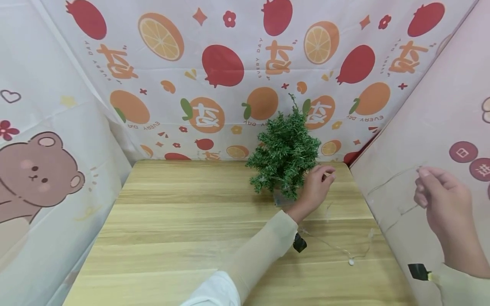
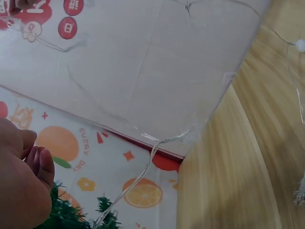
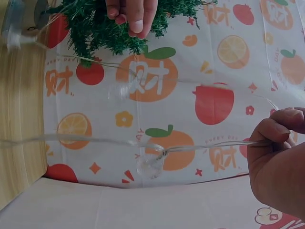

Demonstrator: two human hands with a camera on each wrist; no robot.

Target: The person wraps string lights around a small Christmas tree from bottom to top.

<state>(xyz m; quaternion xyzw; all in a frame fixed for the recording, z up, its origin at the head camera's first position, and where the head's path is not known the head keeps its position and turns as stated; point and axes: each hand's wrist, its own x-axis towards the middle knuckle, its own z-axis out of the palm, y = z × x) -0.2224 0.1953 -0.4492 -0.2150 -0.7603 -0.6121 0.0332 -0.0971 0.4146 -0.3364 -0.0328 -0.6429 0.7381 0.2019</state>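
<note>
A small green artificial Christmas tree (image 1: 283, 146) stands at the back of the table, its greyish base (image 1: 281, 199) partly covered by branches and my left wrist. My left hand (image 1: 315, 185) is at the tree's right side, fingers loosely curled; no object shows between them. Off to the right, my right hand (image 1: 445, 199) is raised and pinches the thin wire of a string light (image 3: 205, 146). A clear bulb (image 3: 150, 165) hangs on this wire in the right wrist view. From near the tree, wire also trails over the tabletop to a small white bead (image 1: 351, 262).
The wooden table (image 1: 172, 229) meets a fruit-print cloth (image 1: 245, 38) behind the tree. Pale cloth walls stand on both sides, the left one with a printed bear (image 1: 38, 170). A black wrist piece (image 1: 418, 272) sits at my right sleeve.
</note>
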